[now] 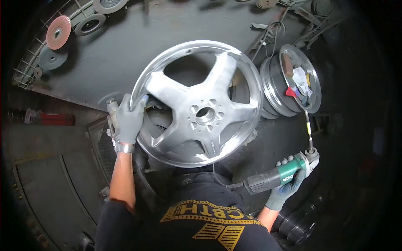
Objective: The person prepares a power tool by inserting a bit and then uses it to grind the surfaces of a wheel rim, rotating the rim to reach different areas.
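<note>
A silver five-spoke wheel rim (182,98) stands face-on in front of my body. My left hand (130,118), in a grey glove, grips the rim's left edge, with the fingers wrapped over the lip and the thumb toward the opening between two spokes. To the lower right, my right hand (289,184), also gloved, is closed round a green and black power tool (287,172). A long thin shaft (309,127) rises from the tool's head, right of the rim and apart from it. The shaft's upper end is near a second wheel.
Another wheel (281,90) at the right holds a brown block, papers and a red piece. Abrasive discs (58,32) hang on a wire rack at the upper left. A cable (217,178) runs from the tool across my front. Black round containers (298,226) lie at the lower right.
</note>
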Motion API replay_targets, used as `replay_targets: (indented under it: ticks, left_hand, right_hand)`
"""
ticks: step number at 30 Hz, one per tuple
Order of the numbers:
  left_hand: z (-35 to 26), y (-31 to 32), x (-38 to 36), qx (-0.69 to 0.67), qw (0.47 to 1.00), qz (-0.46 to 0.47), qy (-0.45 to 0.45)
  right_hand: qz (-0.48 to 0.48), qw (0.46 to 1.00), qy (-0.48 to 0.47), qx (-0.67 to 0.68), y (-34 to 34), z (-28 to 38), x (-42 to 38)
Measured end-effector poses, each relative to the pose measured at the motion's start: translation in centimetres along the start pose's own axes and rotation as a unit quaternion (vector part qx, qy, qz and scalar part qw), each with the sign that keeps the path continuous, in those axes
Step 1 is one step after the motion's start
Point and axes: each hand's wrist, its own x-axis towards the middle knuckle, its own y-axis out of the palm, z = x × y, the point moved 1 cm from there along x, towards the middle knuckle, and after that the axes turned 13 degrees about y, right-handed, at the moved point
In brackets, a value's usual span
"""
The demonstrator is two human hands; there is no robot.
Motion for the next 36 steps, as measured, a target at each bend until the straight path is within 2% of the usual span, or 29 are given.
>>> replay_targets:
  ticks: [2, 4, 6, 7, 9, 11, 12, 14, 15, 17, 18, 20, 21, 22, 23, 25, 26, 27, 28, 30, 31, 32, 34, 36]
  left_hand:
    - [0.0, -0.2, -2.2, 0.032, 0.994, -0.002, -0.105]
    - [0.9, 0.7, -5.6, 0.045, 0.995, 0.003, -0.087]
    - [-0.3, 1.6, -9.5, -0.048, 0.961, -0.078, -0.263]
    - [-0.4, 3.0, -11.6, -0.048, 0.96, -0.084, -0.263]
    - [0.1, 6.7, -17.1, -0.015, 0.941, -0.24, -0.238]
    - [0.1, 9.9, -22.4, -0.121, 0.905, -0.254, -0.319]
    - [-0.2, 12.0, -24.9, -0.087, 0.892, -0.272, -0.35]
    - [-2.1, 12.7, -25.9, -0.045, 0.916, -0.278, -0.285]
    - [-2.7, 12.4, -26.4, -0.036, 0.912, -0.293, -0.284]
    - [-4.5, 12.0, -26.4, 0.012, 0.916, -0.233, -0.326]
    - [-5.7, 11.4, -26.2, 0.015, 0.914, -0.247, -0.321]
    - [-10.9, 7.8, -23.9, 0.134, 0.927, -0.183, -0.298]
    - [-12.8, 7.2, -22.5, 0.071, 0.953, -0.192, -0.223]
    - [-16.4, 6.1, -19.8, -0.13, 0.963, -0.114, -0.207]
    - [-19.9, 6.0, -17.6, -0.324, 0.928, -0.032, -0.179]
    - [-23.9, 9.3, -16.2, -0.453, 0.878, 0.153, -0.008]
    - [-26.8, 8.3, -14.1, -0.518, 0.795, 0.306, -0.076]
    - [-28.7, 9.2, -13.1, -0.465, 0.853, 0.221, 0.087]
    - [-29.4, 9.8, -13.1, -0.462, 0.855, 0.217, 0.092]
    - [-29.7, 10.7, -13.5, -0.485, 0.839, 0.247, 0.015]
    - [-29.8, 10.4, -13.2, -0.491, 0.832, 0.258, 0.011]
    - [-30.0, 10.6, -13.3, -0.494, 0.829, 0.261, 0.012]
    - [-30.0, 11.0, -13.0, -0.451, 0.872, 0.178, 0.062]
    - [-29.7, 11.4, -12.9, -0.447, 0.871, 0.196, 0.059]
  right_hand:
    - [-0.005, 1.0, 0.007, 0.014, -0.8, 0.4, 0.1]
    - [-0.004, 1.0, 0.016, 0.019, -1.7, 1.0, 0.1]
    - [0.005, 0.999, 0.037, 0.008, -2.6, 1.5, 0.2]
    - [0.01, 0.999, 0.037, 0.008, -2.8, 1.6, 0.4]
    - [0.022, 0.998, 0.052, -0.012, -3.1, 2.1, 0.5]
    - [0.037, 0.996, 0.074, -0.012, -3.6, 2.6, 0.8]
    - [0.045, 0.995, 0.09, -0.01, -4.1, 2.9, 0.9]
    - [0.065, 0.992, 0.109, -0.02, -5.1, 3.2, 2.0]
    - [0.096, 0.988, 0.113, -0.047, -5.3, 3.2, 2.6]
    - [0.13, 0.98, 0.118, -0.095, -5.8, 3.3, 3.7]
    - [0.141, 0.976, 0.112, -0.121, -5.4, 3.1, 4.2]
    - [0.162, 0.968, 0.091, -0.17, -3.8, 2.5, 5.1]
    - [0.148, 0.966, 0.083, -0.194, -2.3, 1.9, 5.5]
    - [0.167, 0.964, 0.077, -0.194, -1.5, 1.4, 6.2]
    - [0.175, 0.962, 0.078, -0.195, -0.9, 0.9, 6.7]
    - [0.184, 0.961, 0.087, -0.185, 0.6, 0.1, 7.1]
    - [0.192, 0.959, 0.09, -0.19, 1.1, -0.3, 7.2]
    - [0.179, 0.961, 0.087, -0.194, 1.7, -0.5, 7.1]
    - [0.166, 0.962, 0.085, -0.198, 2.0, -0.5, 7.0]
    - [0.156, 0.958, 0.063, -0.233, 1.9, -0.3, 7.4]
    - [0.163, 0.96, 0.074, -0.218, 2.2, -0.3, 7.5]
    - [0.169, 0.961, 0.086, -0.203, 2.2, -0.3, 7.6]
    - [0.165, 0.961, 0.076, -0.211, 2.7, 0.1, 7.9]
    - [0.142, 0.955, 0.065, -0.252, 2.8, 0.2, 7.9]
